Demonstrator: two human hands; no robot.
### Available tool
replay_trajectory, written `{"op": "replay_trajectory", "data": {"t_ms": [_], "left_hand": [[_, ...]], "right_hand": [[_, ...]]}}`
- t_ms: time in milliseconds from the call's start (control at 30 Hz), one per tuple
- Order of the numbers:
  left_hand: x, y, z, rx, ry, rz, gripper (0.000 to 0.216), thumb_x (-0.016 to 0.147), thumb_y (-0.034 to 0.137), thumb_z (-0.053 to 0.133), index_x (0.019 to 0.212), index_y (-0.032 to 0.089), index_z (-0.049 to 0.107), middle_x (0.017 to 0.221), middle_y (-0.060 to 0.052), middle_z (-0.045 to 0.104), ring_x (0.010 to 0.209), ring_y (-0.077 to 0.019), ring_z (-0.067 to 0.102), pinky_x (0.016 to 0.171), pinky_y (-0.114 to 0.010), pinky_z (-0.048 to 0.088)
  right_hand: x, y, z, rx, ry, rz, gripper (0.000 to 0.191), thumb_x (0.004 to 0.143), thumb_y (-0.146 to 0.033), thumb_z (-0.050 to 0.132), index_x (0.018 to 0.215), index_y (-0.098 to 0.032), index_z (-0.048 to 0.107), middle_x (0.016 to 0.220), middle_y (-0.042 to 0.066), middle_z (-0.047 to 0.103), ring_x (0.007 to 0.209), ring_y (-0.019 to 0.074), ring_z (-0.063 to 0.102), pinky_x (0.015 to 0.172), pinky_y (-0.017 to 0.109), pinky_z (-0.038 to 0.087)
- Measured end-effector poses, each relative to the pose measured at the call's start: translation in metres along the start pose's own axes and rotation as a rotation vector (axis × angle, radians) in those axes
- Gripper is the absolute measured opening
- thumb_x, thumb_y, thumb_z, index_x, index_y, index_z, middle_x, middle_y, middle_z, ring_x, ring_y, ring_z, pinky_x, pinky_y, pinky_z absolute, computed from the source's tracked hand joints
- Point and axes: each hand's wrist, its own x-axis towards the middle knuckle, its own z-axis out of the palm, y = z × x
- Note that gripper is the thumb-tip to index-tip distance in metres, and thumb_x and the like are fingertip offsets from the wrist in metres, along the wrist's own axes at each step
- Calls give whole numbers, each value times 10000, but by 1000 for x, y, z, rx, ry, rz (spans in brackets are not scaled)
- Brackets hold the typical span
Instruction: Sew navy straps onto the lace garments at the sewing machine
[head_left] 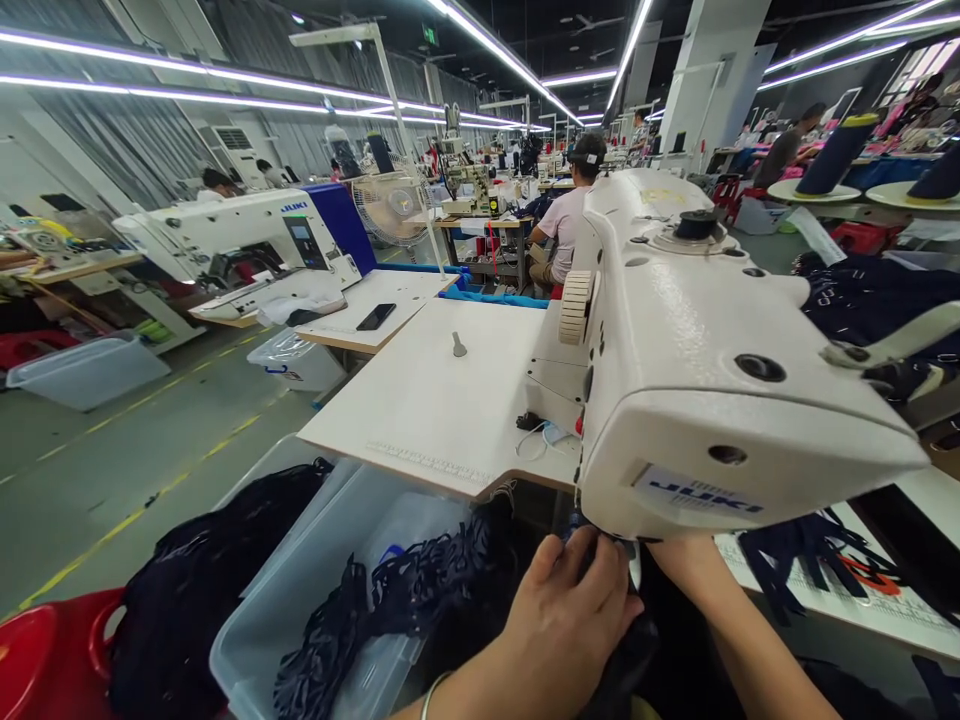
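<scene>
A white sewing machine (720, 400) marked JUKI fills the right of the view, close in front of me. Just below its head, my left hand (570, 600) is closed, fingers bent together on dark fabric (630, 650) at the needle area. My right hand (679, 560) reaches under the machine head from the right; its fingers are hidden behind the head, so its grip does not show. To the left of my left hand, a bundle of navy straps (420, 580) hangs into a clear plastic bin (247, 640).
A white tabletop (405, 390) extends left of the machine, with a small grey piece (459, 346) on it. A phone (376, 317) lies on the adjoining table. Navy strips (787, 560) lie at right. A red stool (52, 650) and dark fabric pile (202, 560) stand lower left.
</scene>
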Motion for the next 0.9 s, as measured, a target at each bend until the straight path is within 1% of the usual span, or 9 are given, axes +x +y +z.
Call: {"op": "replay_trajectory", "data": {"t_ms": [133,300,400,533,600,700,733,767,900], "left_hand": [[0,1,1,-3,-10,-8,342,995,378,471,1245,177,590,1200,-11,603,1129,-170,492,935,-333,312],[1,1,1,-2,-6,-20,339,980,380,503,1236,177,594,1212,-31,596,1133,-181,496,937,-341,311],[1,1,1,0,-16,-6,335,990,374,480,1236,175,591,1216,-34,592,1137,-184,492,940,-340,300],[1,0,2,8,-17,3,329,1002,351,445,1234,169,590,1219,-41,585,1134,-188,490,935,-340,295],[1,0,3,17,-13,6,329,1005,347,435,1237,175,592,1225,-43,583,1138,-189,486,939,-338,293],[0,0,4,24,12,7,328,1004,346,429,1229,180,602,1237,-35,581,1143,-191,482,950,-340,287],[0,0,4,27,23,5,325,1002,345,435,1225,182,605,1236,-30,582,1145,-190,482,954,-340,287],[0,1,4,31,28,3,323,999,345,444,1227,184,606,1234,-26,584,1146,-189,483,957,-340,287],[-2,2,4,45,38,-5,338,980,377,485,1214,173,617,1195,-37,603,1099,-193,519,950,-340,301]], "right_hand": [[-1,-8,-1,-7,8,4,166,772,-365,569,693,-257,668,757,118,730,1015,363,639,889,554,512],[0,-9,-2,-19,2,13,142,757,-358,580,704,-267,676,759,114,729,1029,360,628,874,545,521],[0,-7,-1,-30,13,20,129,750,-354,601,746,-263,692,817,118,732,1046,367,613,861,545,522],[-1,-3,0,-44,33,31,175,779,-368,627,882,-256,714,931,117,726,1062,358,598,839,525,529],[-1,0,0,-52,42,35,228,818,-399,626,969,-246,702,1008,113,712,1055,324,602,844,503,529],[-1,3,-1,-63,50,35,316,891,-452,581,1088,-214,647,1112,97,671,1015,240,623,870,462,521],[-1,3,-1,-66,50,32,320,896,-458,576,1090,-212,643,1111,95,669,1006,232,627,872,458,520],[-1,3,-1,-68,50,28,307,889,-459,582,1064,-218,654,1086,96,679,1001,244,629,867,466,522],[-2,-2,0,-74,46,2,195,809,-432,619,848,-261,704,875,124,725,983,358,621,813,545,530]]}}
